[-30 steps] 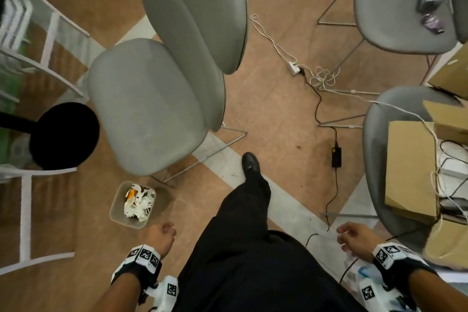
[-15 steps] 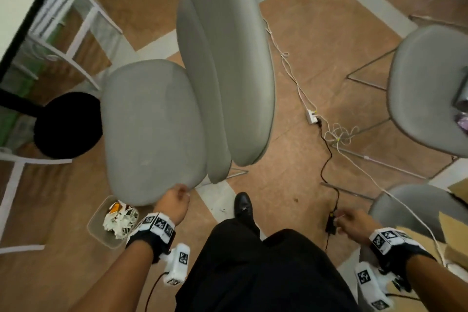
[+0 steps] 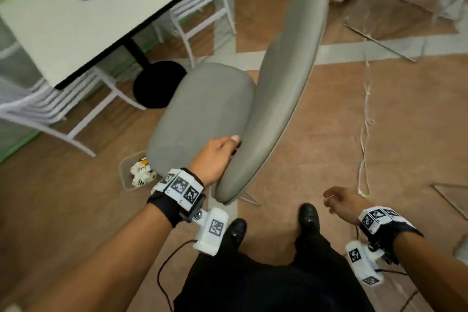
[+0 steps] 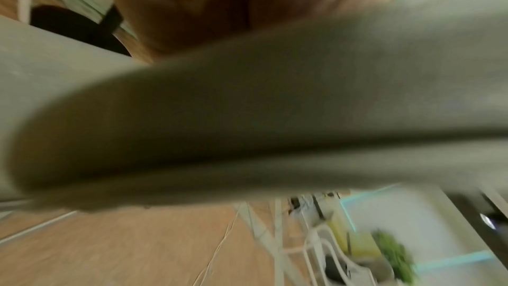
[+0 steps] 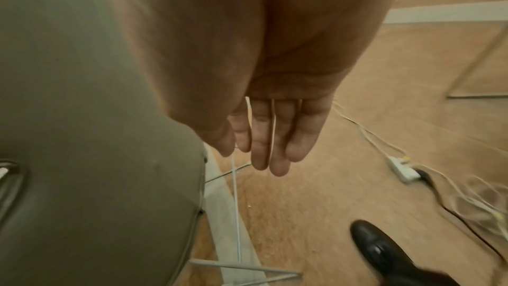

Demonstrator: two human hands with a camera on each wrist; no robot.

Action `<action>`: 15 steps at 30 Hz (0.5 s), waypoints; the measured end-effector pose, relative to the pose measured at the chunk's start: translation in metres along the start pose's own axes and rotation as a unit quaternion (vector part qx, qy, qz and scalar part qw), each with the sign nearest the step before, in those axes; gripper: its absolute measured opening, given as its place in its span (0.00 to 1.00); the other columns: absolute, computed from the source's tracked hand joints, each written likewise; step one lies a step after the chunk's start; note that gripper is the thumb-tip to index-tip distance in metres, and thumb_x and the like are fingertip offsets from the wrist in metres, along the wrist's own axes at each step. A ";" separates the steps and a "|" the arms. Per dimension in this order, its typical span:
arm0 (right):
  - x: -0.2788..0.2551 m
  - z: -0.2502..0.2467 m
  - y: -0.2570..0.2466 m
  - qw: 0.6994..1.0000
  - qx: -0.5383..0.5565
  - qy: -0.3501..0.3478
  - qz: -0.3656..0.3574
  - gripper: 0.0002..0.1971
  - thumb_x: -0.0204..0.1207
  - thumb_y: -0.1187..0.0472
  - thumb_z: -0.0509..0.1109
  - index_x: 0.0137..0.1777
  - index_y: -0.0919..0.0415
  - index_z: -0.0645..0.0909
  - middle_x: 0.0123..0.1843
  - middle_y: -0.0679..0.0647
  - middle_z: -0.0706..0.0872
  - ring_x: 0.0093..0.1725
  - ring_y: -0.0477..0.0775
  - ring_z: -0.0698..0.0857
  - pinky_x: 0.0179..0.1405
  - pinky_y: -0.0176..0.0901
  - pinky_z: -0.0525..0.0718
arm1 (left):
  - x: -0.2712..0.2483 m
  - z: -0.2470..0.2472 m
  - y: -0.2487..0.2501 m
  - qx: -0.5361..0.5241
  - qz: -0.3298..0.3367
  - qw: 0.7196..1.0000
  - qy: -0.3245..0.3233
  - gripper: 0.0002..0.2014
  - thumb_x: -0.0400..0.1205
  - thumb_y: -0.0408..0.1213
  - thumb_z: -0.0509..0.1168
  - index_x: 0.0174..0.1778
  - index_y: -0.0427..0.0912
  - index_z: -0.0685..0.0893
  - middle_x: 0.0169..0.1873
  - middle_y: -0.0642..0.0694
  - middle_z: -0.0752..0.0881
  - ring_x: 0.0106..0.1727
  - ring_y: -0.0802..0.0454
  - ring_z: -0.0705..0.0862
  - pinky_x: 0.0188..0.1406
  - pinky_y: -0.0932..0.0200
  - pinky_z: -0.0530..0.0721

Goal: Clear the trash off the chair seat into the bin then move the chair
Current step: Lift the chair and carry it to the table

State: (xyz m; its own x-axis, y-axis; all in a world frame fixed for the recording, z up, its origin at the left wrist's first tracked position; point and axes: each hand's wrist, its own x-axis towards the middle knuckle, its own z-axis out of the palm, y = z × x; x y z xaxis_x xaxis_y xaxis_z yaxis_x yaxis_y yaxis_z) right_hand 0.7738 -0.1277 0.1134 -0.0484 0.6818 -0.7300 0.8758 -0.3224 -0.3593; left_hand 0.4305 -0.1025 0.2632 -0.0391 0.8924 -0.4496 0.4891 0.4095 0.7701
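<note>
The grey padded chair stands just ahead of me, its seat (image 3: pixel 202 109) bare and its tall backrest (image 3: pixel 283 78) seen edge-on. My left hand (image 3: pixel 222 152) grips the near edge of the backrest, thumb lying on the seat side. In the left wrist view that backrest edge (image 4: pixel 247 127) fills the blurred picture below my palm. A small clear bin (image 3: pixel 126 180) with white crumpled trash (image 3: pixel 141 175) sits on the floor left of the chair. My right hand (image 3: pixel 336 199) hangs free to the right of the chair, holding nothing; its fingers (image 5: pixel 272 145) are straight.
A white table (image 3: pixel 88 15) on a black round base (image 3: pixel 157 86) and white metal chairs (image 3: pixel 50 109) stand left of the grey chair. White cables (image 3: pixel 364 121) and a power strip (image 5: pixel 398 169) lie on the wooden floor at right. My black shoes (image 3: pixel 307 213) stand close behind the chair.
My left hand rose from beside the bin, passed the seat's edge and now grips the backrest. I have stepped round behind the chair, so the table came into view. The right hand still hangs free.
</note>
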 end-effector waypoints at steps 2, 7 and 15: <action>0.012 -0.043 -0.014 0.997 -0.042 -0.018 -0.058 0.08 0.79 0.55 0.69 0.56 0.47 0.84 0.37 0.46 0.92 0.50 0.54 0.91 0.59 0.46 0.84 | -0.014 0.007 0.031 -0.037 -0.034 0.998 0.043 0.24 0.85 0.57 0.55 0.51 0.42 0.89 0.52 0.45 0.90 0.57 0.45 0.86 0.63 0.50 0.78; 0.037 -0.148 -0.066 0.968 -0.104 0.034 -0.224 0.11 0.81 0.56 0.68 0.62 0.50 0.83 0.50 0.53 0.90 0.52 0.56 0.89 0.58 0.49 0.84 | -0.033 0.024 0.085 0.000 -0.102 0.988 0.120 0.28 0.86 0.62 0.50 0.64 0.46 0.85 0.64 0.45 0.85 0.65 0.44 0.82 0.65 0.52 0.73; 0.020 -0.272 -0.189 0.837 -0.101 0.247 -0.477 0.08 0.80 0.53 0.67 0.48 0.56 0.84 0.44 0.48 0.86 0.43 0.52 0.83 0.46 0.44 0.78 | -0.014 0.063 0.137 0.161 -0.155 0.946 0.235 0.40 0.79 0.72 0.39 0.33 0.39 0.80 0.35 0.41 0.85 0.41 0.38 0.84 0.44 0.49 0.79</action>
State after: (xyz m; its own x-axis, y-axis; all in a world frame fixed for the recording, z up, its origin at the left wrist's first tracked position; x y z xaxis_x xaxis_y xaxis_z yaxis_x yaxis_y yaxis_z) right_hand 0.7377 0.1257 0.3255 -0.6111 0.7706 0.1809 0.6178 0.6072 -0.4997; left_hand 0.5527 -0.0706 0.3469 -0.5704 0.7551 -0.3232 0.6271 0.6544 0.4225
